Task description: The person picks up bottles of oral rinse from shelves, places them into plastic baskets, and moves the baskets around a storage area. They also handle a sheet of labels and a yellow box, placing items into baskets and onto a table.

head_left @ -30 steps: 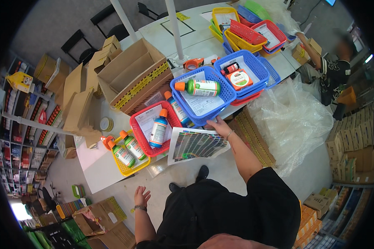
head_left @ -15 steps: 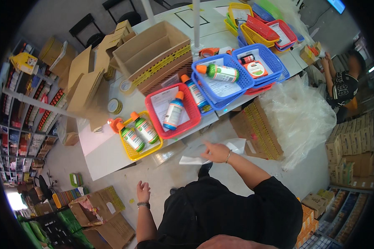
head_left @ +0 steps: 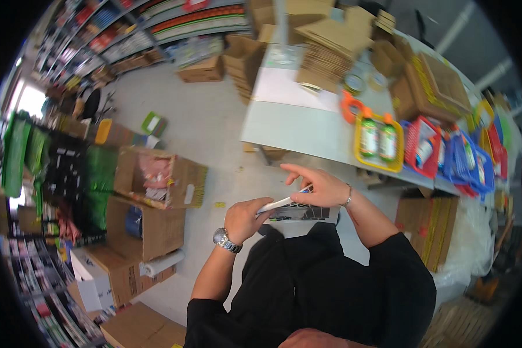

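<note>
My left hand [head_left: 245, 220], with a metal watch at its wrist, pinches one end of a folded white sheet [head_left: 282, 203] in front of my body. At the other end of the sheet is my right hand [head_left: 323, 187], gripping it with the thumb side while the index finger points out to the left. Below the sheet's white edge shows a dark printed surface; whether it belongs to the same sheet I cannot tell. Ahead to the right, a yellow basket [head_left: 379, 165] on the table holds two green bottles [head_left: 369, 138] with orange caps.
A white table [head_left: 296, 129] bears stacked flat cardboard [head_left: 326, 55], tape rolls [head_left: 354, 84], a red basket [head_left: 421, 129] and blue baskets [head_left: 467, 165]. Open cardboard boxes [head_left: 156, 200] stand at my left, near a green crate [head_left: 17, 156]. Shelves [head_left: 191, 26] line the far left.
My view has turned left, so the table now lies to the right. My left hand has come up to the white sheet, which only my right hand held before.
</note>
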`<state>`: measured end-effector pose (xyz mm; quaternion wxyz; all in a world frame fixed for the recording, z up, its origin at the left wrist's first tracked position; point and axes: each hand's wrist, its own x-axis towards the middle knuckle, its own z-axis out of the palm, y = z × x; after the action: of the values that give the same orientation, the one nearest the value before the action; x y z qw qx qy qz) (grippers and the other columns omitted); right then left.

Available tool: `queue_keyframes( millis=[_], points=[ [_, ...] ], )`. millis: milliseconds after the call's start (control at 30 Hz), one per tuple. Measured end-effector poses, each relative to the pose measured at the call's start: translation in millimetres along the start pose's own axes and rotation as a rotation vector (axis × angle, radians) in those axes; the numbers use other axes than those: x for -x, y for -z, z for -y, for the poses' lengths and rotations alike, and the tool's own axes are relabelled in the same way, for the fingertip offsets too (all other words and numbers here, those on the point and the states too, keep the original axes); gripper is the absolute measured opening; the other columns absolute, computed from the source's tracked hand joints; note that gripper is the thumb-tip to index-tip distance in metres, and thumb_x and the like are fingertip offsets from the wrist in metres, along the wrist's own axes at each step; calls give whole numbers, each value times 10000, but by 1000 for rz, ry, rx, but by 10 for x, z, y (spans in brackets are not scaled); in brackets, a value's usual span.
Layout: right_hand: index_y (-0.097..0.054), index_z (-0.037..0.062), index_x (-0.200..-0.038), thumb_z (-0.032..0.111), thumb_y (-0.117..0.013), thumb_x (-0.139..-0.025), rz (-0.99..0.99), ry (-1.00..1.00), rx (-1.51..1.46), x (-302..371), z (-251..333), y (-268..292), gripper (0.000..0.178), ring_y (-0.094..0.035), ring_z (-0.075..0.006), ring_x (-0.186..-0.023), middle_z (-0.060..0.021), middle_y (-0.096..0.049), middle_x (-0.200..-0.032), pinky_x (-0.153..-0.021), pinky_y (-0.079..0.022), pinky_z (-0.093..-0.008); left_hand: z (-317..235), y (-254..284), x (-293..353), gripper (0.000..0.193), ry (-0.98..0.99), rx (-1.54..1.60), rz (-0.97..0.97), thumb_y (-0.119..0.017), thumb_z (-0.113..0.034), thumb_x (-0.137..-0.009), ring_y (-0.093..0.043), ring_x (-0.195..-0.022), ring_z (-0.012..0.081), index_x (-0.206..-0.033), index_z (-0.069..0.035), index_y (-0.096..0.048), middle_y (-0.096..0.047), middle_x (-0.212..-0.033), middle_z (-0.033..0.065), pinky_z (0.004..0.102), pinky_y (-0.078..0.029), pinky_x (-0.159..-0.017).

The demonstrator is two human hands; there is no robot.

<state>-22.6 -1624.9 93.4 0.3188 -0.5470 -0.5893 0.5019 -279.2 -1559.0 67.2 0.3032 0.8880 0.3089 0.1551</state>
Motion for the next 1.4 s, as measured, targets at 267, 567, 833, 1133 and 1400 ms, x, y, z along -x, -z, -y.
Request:
queue_keyframes(
  millis=[267,567,833,1133,1400],
  points=[
    [-663,171,-1243,320,-807,-740,32,501,731,-2000,805,-725,544,-632,-225,-948,-27,-667,-1050,-867,-449,-354,1569,1534,287,190,181,180,-115,-747,-223,-842,-686,-786,272,-979,-95,-714,-713,-910,86,364,-529,-670],
    [-693,163,-892,339,-804,-720,-32,560,707,-4196,650,-623,270,-646,-244,-733,-15,-638,-775,-640,-480,-380,2859,2409,-896,266,214,5,-190,-771,-266,-810,-669,-845,295,-1003,-92,-712,-687,-964,77,387,-538,-719],
    [-681,161,-849,366,-782,-725,21,416,725,-6369,705,-127,259,-653,-255,-713,-25,-639,-747,-638,-506,-390,4061,3127,-2679,210,133,-7,-214,-768,-255,-831,-660,-700,260,-996,-128,-743,-680,-800,68,361,-523,-613],
    [-704,184,-950,360,-701,-826,-95,459,805,-8627,939,463,216,-652,-209,-833,10,-656,-836,-729,-462,-371,5879,4082,-4394,143,57,40,-200,-738,-238,-845,-660,-689,269,-949,-142,-761,-688,-767,62,375,-510,-596],
    [-716,197,-897,322,-672,-863,-169,284,732,-10509,1056,856,136,-657,-228,-790,1,-651,-792,-705,-468,-384,7273,5007,-5930,102,-85,149,-113,-765,-182,-819,-684,-725,248,-889,-109,-750,-717,-827,55,347,-536,-624]
  ],
)
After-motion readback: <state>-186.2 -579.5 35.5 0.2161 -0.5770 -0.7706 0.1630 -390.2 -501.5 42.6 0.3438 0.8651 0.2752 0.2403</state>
